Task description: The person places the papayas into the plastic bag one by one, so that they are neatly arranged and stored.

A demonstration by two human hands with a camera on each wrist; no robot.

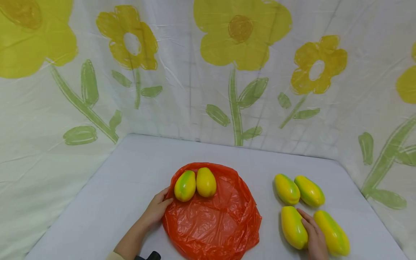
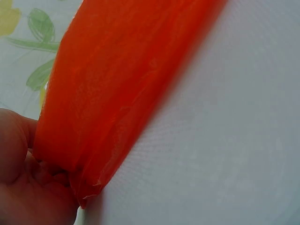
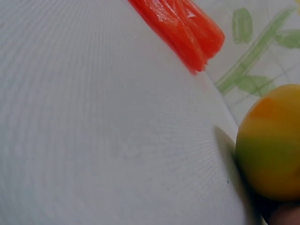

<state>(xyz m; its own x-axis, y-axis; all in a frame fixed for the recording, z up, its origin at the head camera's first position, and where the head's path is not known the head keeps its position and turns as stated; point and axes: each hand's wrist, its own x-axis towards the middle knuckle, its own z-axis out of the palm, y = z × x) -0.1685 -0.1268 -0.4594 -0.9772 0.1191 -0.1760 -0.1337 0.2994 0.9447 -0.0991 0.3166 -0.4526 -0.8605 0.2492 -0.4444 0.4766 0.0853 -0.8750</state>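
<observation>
A round-mouthed red plastic bag [image 1: 214,220] lies spread out on the table, with two yellow-green papayas [image 1: 185,186] inside at its far left. The left hand [image 1: 158,207] grips the bag's left rim; up close in the left wrist view, thumb and fingers pinch the red plastic [image 2: 108,89]. Over to the right, the right hand [image 1: 313,233] holds the near-left papaya [image 1: 292,227] of a group, its fingers along the fruit's right side. That fruit [image 3: 272,145] shows at the right edge of the right wrist view, most of the hand being out of frame there.
Two papayas [image 1: 287,189] lie just behind the held one, and another papaya [image 1: 332,233] sits right of the right hand. A black object [image 1: 152,255] pokes in near the left forearm. The white table [image 1: 130,173] meets a flower-printed curtain [image 1: 182,90] at the back.
</observation>
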